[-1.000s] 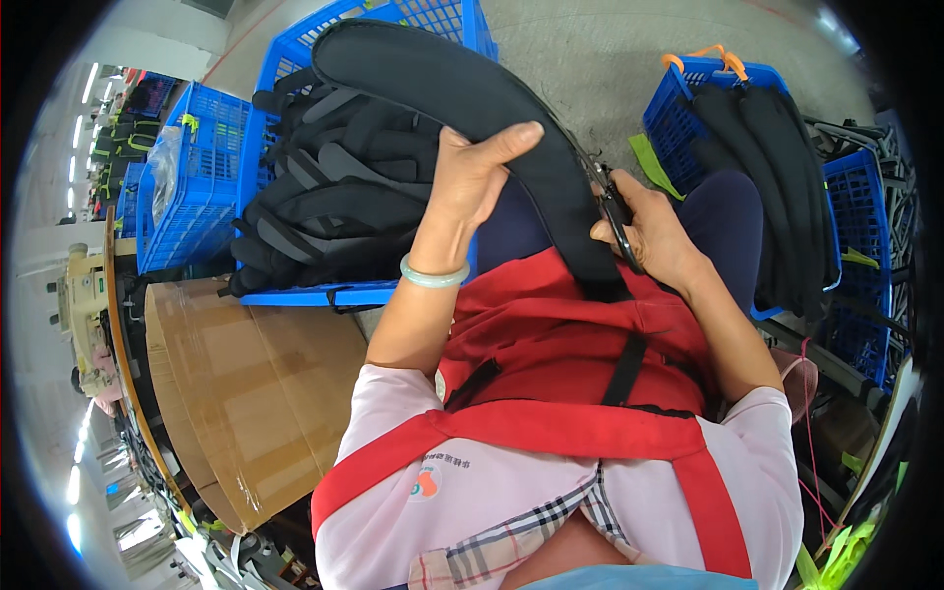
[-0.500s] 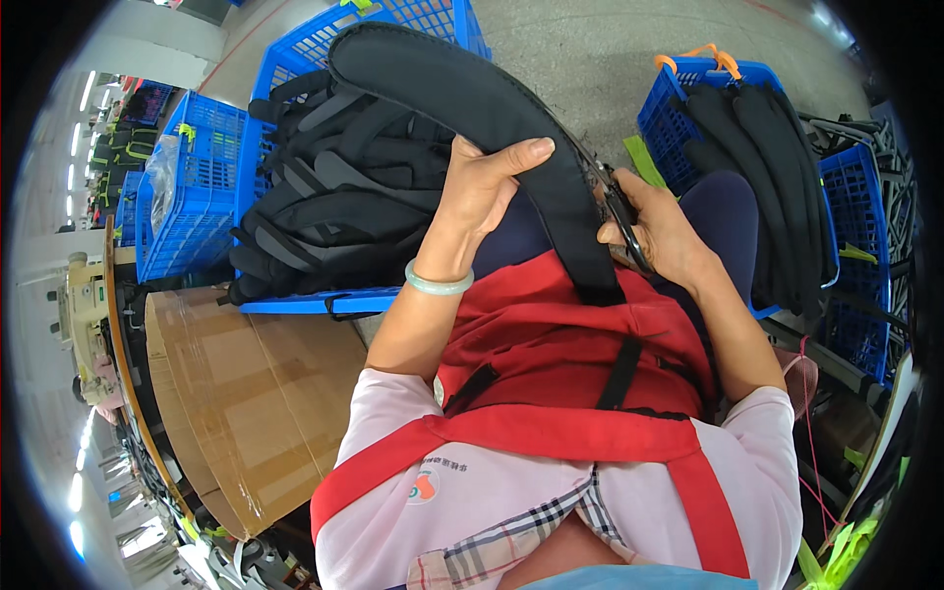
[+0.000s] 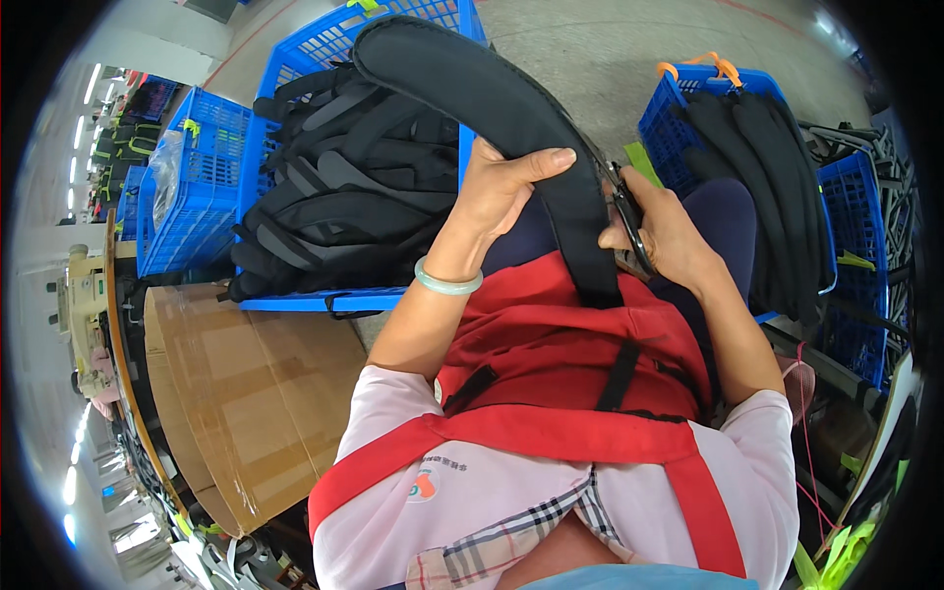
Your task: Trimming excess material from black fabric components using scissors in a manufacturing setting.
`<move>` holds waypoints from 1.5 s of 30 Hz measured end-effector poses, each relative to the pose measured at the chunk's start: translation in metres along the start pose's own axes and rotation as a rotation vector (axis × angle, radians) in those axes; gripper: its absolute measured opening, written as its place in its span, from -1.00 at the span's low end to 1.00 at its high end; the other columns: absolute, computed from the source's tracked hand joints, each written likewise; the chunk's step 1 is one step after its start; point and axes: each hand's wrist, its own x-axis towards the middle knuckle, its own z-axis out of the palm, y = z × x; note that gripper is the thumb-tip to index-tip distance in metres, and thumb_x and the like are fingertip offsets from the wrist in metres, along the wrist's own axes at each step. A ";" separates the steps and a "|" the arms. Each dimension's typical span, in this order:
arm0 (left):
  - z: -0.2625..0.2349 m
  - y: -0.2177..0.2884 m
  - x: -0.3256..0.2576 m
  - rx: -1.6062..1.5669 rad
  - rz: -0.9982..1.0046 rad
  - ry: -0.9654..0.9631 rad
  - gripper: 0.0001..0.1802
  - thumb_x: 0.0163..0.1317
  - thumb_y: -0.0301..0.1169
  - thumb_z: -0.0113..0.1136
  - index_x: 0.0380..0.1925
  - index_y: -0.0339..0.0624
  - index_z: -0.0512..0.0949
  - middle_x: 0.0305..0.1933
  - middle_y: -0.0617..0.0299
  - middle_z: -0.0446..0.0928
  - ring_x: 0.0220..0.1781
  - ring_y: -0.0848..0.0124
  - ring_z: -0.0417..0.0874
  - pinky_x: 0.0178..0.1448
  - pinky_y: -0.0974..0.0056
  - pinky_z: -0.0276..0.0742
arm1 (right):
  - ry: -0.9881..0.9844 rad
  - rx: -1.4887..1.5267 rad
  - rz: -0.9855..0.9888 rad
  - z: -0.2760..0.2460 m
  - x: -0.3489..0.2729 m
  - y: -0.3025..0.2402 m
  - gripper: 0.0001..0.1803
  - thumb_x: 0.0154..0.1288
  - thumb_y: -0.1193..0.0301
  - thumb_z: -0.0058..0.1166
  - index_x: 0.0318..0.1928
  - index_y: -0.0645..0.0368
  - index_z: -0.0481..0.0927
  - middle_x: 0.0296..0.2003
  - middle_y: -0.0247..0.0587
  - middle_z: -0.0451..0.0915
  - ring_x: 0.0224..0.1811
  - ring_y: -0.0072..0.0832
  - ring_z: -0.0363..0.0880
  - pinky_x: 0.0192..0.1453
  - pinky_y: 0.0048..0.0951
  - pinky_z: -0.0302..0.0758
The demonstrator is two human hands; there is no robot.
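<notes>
Head view shows a long, curved black padded strap (image 3: pixel 536 123) slanting across the person's lap, its broad rounded end out over a crate and its narrow end lying against the red apron (image 3: pixel 580 344). It looks light, foam-filled and springy, soft enough to dent under a thumb yet stiff enough to keep its curve unsupported; the fabric face seems matt, so slipping or breaking looks unlikely. A good hold is probably mid-length, near the edge being worked, so that the long end does not swing.

The left hand (image 3: pixel 501 192) has it there: the thumb lies across the upper face and the fingers go underneath, mostly hidden, closed to about the strap's thickness. At the opposite edge, the right hand (image 3: pixel 664 221) curls around dark-handled scissors (image 3: pixel 626 211), thumb and fingers bent on the handles; how far the blades are parted cannot be told.

Farther out, a blue crate (image 3: pixel 320 303) on the left holds heaped black and grey pieces (image 3: pixel 344 197), above a cardboard box (image 3: pixel 256 393). Another blue crate (image 3: pixel 661 128) on the right carries long black padded strips (image 3: pixel 762 187).
</notes>
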 end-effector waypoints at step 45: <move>0.004 0.014 0.007 -0.057 0.088 0.002 -0.79 0.10 -0.66 0.33 -0.24 -0.22 0.63 -0.26 0.22 0.66 -0.21 0.45 0.69 -0.05 0.34 0.63 | 0.002 -0.121 -0.054 -0.014 0.001 -0.025 -0.13 -0.04 -0.18 0.34 -0.10 0.38 0.35 -0.46 -0.14 0.26 -0.33 -0.52 0.19 -0.26 -0.41 0.33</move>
